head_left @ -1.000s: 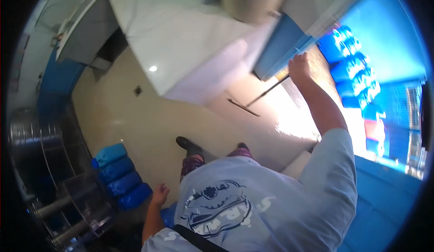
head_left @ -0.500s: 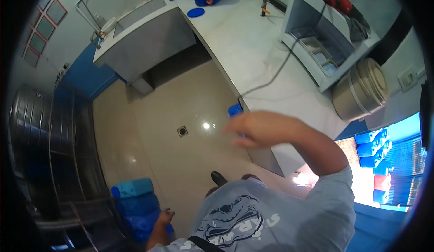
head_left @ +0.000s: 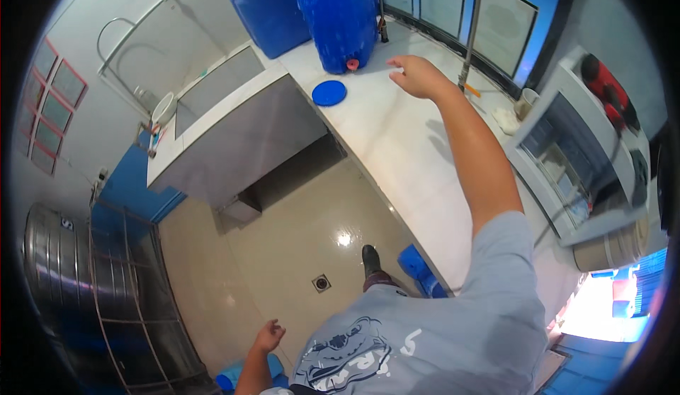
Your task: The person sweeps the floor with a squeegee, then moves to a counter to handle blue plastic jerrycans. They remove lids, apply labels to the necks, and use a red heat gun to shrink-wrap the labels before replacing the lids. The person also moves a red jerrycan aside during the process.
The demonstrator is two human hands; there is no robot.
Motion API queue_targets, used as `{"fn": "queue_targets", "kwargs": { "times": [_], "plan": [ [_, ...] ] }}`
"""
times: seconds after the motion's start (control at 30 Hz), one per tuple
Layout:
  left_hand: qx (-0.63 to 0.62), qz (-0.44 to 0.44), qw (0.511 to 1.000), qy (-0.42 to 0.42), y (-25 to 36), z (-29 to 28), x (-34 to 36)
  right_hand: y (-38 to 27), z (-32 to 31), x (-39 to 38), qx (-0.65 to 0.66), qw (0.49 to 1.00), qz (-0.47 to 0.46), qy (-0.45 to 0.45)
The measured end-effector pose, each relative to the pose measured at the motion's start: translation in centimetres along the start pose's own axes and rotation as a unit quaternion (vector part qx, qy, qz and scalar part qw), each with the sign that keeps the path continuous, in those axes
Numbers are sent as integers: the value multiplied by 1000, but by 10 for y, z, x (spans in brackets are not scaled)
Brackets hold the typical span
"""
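Note:
My right hand [head_left: 419, 76] reaches out over the white counter [head_left: 418, 190], holding nothing, its fingers apart. Just left of it stands a blue plastic container [head_left: 338, 16] with a red spigot near its base; the fingertips do not touch it. In front of that container a round blue lid [head_left: 329, 93] lies flat on the counter. Low on the left hangs my left hand [head_left: 269, 335], with nothing in it and its fingers loosely bent and apart. Below that hand, partly hidden by my forearm, are light blue containers [head_left: 244, 371].
A larger blue container [head_left: 265, 16] stands beside the sink [head_left: 216, 94]. To the right are an open-fronted white cabinet [head_left: 567, 161] and a beige drum [head_left: 609, 246]. Blue containers [head_left: 421, 271] sit under the counter edge. Left is a steel tank [head_left: 74, 253] behind a metal frame.
My right arm has stretched forward over the counter toward the blue container. The view has moved closer to the counter's far end. My left hand stays low, apart from the containers.

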State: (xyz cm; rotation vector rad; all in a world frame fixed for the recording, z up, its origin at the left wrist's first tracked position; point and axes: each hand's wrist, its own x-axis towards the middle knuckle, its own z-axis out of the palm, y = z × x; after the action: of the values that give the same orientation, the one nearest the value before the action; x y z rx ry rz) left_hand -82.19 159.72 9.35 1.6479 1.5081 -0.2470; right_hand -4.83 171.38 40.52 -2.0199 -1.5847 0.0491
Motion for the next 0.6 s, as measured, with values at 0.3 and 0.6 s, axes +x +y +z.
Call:
{"fn": "queue_targets", "kwargs": {
  "times": [0.3,0.6],
  "plan": [
    [-50,-147,986,-52,41,-131,82,123,94,239,-95,970,219,51],
    [23,7,994,-104,102,-281,313,211,145,365,-61,919,373,111]
  ]
}}
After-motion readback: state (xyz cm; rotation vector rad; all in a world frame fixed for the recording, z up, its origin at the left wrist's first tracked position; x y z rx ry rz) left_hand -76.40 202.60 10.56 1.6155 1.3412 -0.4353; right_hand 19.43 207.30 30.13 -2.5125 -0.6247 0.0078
